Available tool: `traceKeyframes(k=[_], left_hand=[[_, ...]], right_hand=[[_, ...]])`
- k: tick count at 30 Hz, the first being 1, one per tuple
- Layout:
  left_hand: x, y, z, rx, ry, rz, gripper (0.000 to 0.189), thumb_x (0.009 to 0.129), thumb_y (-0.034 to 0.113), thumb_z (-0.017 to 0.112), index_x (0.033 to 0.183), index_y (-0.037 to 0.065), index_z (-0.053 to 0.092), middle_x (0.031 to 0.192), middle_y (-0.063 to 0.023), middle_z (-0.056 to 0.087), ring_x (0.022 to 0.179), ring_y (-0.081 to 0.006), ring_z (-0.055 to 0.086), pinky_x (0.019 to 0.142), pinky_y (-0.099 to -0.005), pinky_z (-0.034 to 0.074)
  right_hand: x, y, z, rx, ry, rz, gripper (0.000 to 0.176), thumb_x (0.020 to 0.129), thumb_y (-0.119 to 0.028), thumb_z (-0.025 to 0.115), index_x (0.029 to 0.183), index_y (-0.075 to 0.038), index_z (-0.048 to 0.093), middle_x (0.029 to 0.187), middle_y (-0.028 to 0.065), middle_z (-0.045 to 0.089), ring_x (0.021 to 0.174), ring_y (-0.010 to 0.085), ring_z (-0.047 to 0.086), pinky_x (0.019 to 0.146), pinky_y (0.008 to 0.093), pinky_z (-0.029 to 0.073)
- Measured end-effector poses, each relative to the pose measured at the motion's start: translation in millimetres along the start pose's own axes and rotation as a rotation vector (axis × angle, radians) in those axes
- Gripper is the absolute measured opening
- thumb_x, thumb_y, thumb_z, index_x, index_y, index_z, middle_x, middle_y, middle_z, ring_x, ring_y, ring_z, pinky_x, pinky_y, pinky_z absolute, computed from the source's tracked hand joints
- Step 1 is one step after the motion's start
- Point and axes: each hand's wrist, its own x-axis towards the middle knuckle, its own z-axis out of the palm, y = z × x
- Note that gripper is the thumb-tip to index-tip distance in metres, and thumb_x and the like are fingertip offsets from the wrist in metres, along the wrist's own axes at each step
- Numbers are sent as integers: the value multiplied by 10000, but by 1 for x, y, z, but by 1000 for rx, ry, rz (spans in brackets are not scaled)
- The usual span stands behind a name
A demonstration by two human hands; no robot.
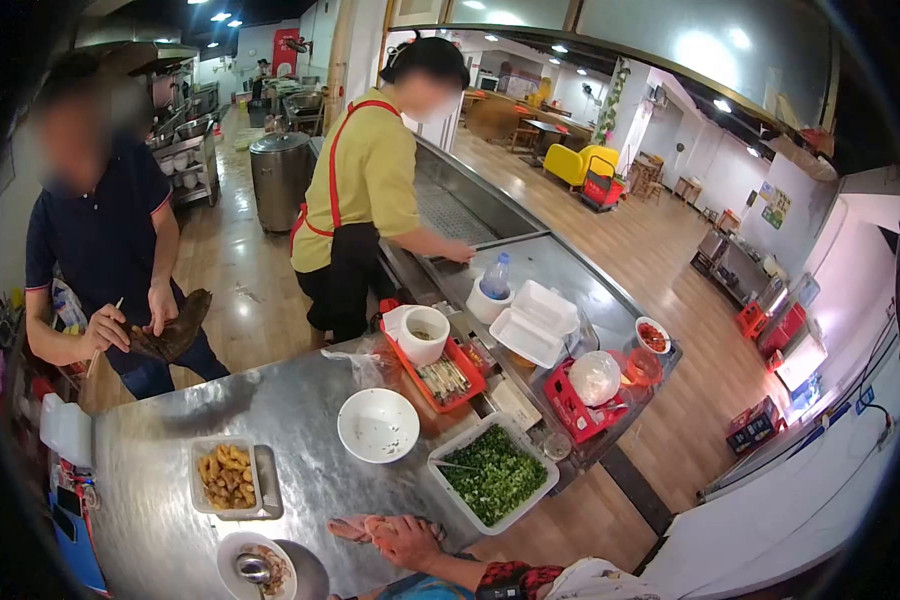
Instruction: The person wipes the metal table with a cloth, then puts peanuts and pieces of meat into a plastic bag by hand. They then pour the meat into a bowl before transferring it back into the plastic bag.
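Observation:
My right hand (407,543) reaches in from the lower right, under a red-and-black plaid sleeve (520,577). Its fingers stretch out flat over a long pinkish-brown shape (348,528) at the near edge of the steel table (305,420); I cannot tell what that shape is. No separate left hand shows. Right of the hand stands a white tub of chopped green onions (495,475). To the left are a white bowl (228,548) with a metal spoon (254,570) in it and a clear container of yellowish-brown pieces (226,475).
A white bowl (378,425) with green bits stands farther back, near a red tray (438,365) holding packets. Foam boxes (535,325) and a red basket (582,400) line the counter. Beyond are a person in yellow (360,170) and a person in navy (100,240) holding something dark.

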Motion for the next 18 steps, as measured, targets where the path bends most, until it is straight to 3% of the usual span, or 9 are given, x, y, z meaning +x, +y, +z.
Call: traceKeyframes(k=[7,18], left_hand=[[-7,0,1,-14,18,-12,394,908,306,589,1178,39,485,1016,-118,618,820,-194,586,698,-328,493],[-19,-3,2,-55,41,-10,426,914,311,586,1209,36,447,1007,-126,616,795,-182,574,684,-318,485]], right_hand=[[1,1,0,0,-1,-15,424,767,-317,637,1182,-246,584,1026,33,547,929,223,527,727,386,440],[1,3,15,-20,5,-13,276,737,-338,641,984,-216,629,1048,56,547,950,260,510,733,400,429]])
